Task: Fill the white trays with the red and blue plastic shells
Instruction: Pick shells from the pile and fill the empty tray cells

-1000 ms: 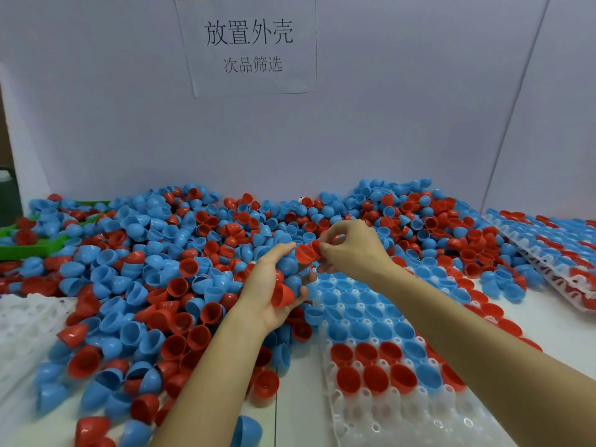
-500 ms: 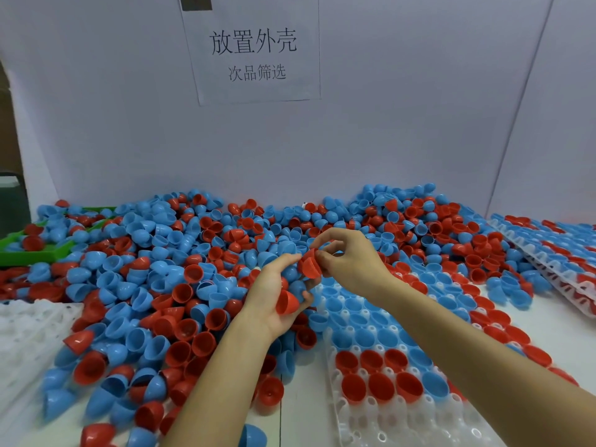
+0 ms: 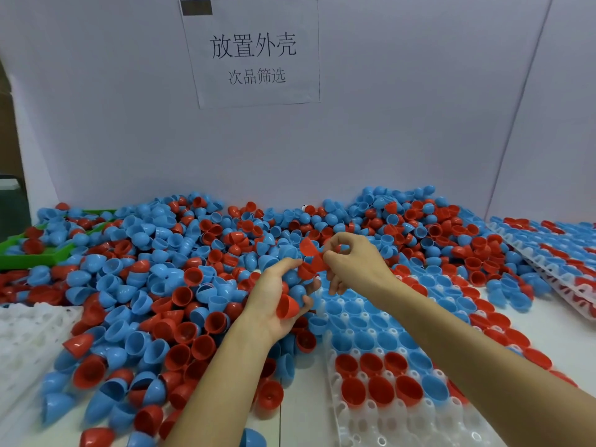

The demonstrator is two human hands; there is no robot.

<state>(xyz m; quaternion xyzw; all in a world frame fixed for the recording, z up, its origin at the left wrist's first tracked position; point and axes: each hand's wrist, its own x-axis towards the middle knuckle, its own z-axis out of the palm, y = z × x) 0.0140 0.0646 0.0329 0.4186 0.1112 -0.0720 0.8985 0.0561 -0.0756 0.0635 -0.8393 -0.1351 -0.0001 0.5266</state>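
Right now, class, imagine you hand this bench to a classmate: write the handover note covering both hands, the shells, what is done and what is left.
Left hand: holds a red shell in the palm.
Right hand: pinches red shells above the pile.
Loose shells: heaped across the table.
Done: the far rows of the middle tray are filled.
Left: its near rows, and the left tray.

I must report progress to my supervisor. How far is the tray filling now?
The tray in front is filled in its far rows; its near pockets are still bare. The left hand holds red shells, and the right hand pinches a red shell. A large loose pile remains, and the white tray at left has no shells.
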